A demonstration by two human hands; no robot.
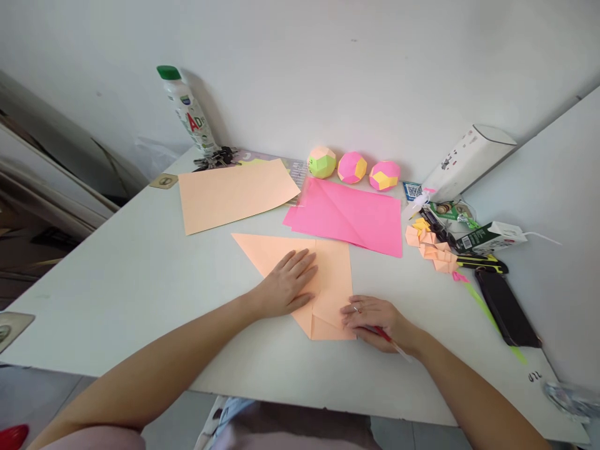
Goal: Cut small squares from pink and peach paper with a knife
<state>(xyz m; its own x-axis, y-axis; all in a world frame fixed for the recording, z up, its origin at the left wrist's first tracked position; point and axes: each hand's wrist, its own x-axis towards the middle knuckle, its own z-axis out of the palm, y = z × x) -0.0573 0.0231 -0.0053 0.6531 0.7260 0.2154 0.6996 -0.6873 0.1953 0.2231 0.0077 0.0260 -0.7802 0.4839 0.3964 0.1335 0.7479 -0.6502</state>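
Observation:
A folded sheet of peach paper [334,275] lies on the white table, with a pointed flap reaching out to the left. My left hand [287,284] rests flat on its middle, fingers stretched out over the paper. At the lower right edge of the sheet, my right hand [375,322] touches the paper with its fingertips. Tucked in that hand is a slim red pen [383,334] with a clear end pointing toward me; its tip is hidden. A ring shows on one finger. Just beyond the folded sheet are pink paper sheets [351,215].
More peach paper [234,190] lies at the back left near keys [218,157] and a white bottle [190,112]. Three paper balls [352,167] line the wall. On the right are folded paper pieces [434,249], a cutter [482,262], a drink carton [492,236] and a black phone [507,306].

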